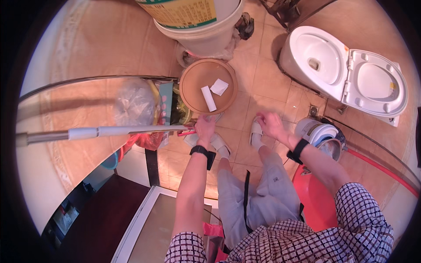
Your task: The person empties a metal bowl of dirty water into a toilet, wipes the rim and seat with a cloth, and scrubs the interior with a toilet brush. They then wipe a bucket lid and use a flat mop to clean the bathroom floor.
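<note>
My left hand point(205, 128) is closed at the narrow end of a long grey-and-white pole point(112, 131), which runs out to the left. Beside the fingers shows a small red part point(186, 133) on the pole. A flat pale piece appears on both sides of this hand, mostly hidden. Just beyond stands a round brown basin or tray point(187, 83), with a white roll point(208, 98) and a folded white paper piece point(219, 87) on it. My right hand point(272, 125) hovers above the floor with curled fingertips pressed together; what they hold, if anything, cannot be made out.
A large white bucket point(206, 37) stands beyond the basin. An open toilet point(315, 63) is at the far right. Nearer on the right are a white tub point(322, 131), a red basin point(313, 197) and a red pole point(381, 171). Plastic bags point(133, 105) lie at left.
</note>
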`<control>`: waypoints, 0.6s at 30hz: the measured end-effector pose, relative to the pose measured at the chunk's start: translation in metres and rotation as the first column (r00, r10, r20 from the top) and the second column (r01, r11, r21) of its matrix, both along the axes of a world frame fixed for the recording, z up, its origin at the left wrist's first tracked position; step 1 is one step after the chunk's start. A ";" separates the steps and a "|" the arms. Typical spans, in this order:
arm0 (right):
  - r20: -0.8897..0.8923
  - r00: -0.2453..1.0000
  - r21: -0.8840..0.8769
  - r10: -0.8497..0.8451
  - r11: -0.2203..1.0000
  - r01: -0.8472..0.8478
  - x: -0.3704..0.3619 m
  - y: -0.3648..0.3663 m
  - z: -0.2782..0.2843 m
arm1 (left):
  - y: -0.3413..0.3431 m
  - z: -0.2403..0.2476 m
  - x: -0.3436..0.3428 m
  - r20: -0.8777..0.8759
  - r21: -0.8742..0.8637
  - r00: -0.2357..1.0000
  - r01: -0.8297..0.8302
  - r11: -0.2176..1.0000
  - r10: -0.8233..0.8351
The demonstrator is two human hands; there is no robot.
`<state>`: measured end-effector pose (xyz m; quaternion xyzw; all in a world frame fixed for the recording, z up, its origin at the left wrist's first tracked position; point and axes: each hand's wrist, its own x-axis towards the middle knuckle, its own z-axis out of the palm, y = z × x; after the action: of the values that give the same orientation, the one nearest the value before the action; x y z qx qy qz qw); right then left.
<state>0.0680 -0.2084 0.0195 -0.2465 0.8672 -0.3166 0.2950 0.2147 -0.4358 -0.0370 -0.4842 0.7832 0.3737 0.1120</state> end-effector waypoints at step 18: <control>-0.079 0.946 0.202 0.314 0.935 -0.293 -0.033 -0.144 -0.176 | -0.045 -0.077 -0.027 -0.252 -0.126 0.961 -0.147 0.981 0.112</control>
<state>0.0351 -0.3520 -0.1568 -0.3657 0.8595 -0.1703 0.3139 0.1875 -0.4811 -0.1139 -0.4917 0.7824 0.3796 -0.0446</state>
